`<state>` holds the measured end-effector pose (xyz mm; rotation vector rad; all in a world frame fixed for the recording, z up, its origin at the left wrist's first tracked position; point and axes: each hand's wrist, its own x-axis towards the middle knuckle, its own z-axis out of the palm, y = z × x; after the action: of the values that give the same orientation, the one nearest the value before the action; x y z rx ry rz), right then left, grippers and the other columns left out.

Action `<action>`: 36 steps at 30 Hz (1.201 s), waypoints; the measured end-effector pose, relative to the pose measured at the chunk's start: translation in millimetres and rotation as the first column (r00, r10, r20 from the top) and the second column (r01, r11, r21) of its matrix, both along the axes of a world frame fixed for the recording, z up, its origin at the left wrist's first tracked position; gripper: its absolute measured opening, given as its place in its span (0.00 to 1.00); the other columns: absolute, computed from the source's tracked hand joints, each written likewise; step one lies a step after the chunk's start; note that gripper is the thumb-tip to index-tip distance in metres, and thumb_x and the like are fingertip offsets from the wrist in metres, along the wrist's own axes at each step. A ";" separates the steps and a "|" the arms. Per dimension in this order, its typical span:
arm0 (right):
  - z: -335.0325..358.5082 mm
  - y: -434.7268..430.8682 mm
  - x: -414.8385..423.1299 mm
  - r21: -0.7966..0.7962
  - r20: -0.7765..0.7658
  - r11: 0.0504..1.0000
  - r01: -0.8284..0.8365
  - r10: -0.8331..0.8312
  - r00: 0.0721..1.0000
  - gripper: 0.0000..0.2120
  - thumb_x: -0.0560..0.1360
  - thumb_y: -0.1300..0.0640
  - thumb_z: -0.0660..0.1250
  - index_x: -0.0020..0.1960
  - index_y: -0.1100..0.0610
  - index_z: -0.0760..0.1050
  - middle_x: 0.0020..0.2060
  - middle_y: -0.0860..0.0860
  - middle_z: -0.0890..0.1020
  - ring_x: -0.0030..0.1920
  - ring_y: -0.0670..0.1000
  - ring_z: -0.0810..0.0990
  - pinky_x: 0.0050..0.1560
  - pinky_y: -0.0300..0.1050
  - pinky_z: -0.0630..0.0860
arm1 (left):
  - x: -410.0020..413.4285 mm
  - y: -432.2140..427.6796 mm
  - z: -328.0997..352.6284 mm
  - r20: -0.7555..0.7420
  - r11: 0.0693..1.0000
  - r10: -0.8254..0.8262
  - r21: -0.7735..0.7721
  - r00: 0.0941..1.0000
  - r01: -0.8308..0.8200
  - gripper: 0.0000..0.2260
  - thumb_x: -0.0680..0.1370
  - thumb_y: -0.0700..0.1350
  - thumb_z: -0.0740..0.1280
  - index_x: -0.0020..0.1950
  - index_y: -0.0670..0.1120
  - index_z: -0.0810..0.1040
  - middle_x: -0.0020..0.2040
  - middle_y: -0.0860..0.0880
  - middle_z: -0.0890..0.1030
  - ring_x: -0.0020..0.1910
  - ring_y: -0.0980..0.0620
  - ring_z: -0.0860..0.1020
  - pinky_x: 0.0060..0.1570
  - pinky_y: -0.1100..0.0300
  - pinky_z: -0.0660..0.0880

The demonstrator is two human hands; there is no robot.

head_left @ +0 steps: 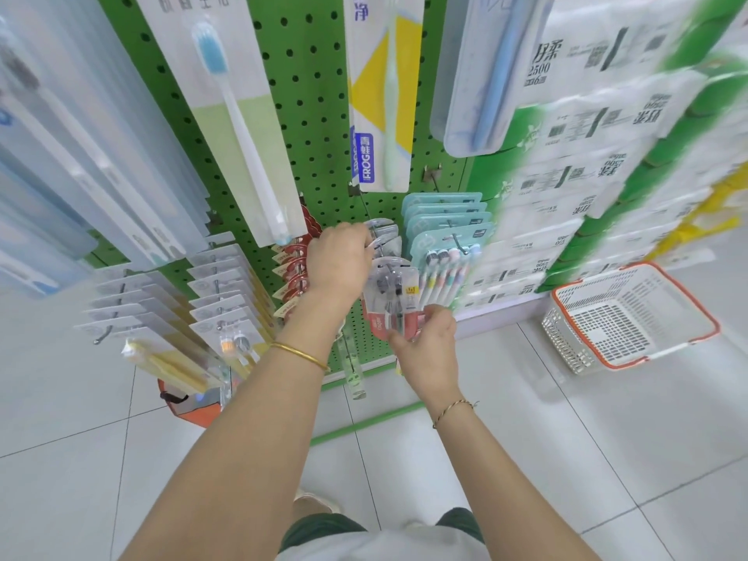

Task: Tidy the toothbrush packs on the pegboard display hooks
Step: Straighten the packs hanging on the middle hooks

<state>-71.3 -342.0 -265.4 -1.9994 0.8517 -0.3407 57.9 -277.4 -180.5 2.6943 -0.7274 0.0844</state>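
Clear toothbrush pack (390, 295) with red base, hanging low on the green pegboard (315, 115), between red packs (297, 261) and teal packs (445, 220). Gripped at its bottom by the right hand (427, 342), fingers curled. Above, left hand (342, 257), fingers bent, probably pinching the pack behind (382, 232). White basket (631, 317) on the floor.

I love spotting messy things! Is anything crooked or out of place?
The clear red-bottomed toothbrush pack sits tilted in the right hand, off the straight rows. The left hand pinches the hooked clear packs. A thin green strip lies loose on the white floor tiles.
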 end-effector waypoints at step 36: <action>30.1 -11.0 -41.2 0.120 0.150 0.966 -0.230 0.212 0.966 0.13 0.75 0.62 0.65 0.57 0.68 0.72 0.54 0.64 0.75 0.54 0.61 0.74 0.57 0.56 0.73 | -106.4 58.2 13.9 -0.088 0.908 0.318 -0.256 0.944 -0.330 0.06 0.78 0.42 0.60 0.48 0.44 0.77 0.45 0.47 0.78 0.45 0.43 0.77 0.42 0.48 0.77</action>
<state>-112.6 -353.0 -235.2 -1.8978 0.5446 -0.2785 -48.5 -219.2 -166.6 2.5176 -0.2254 0.1895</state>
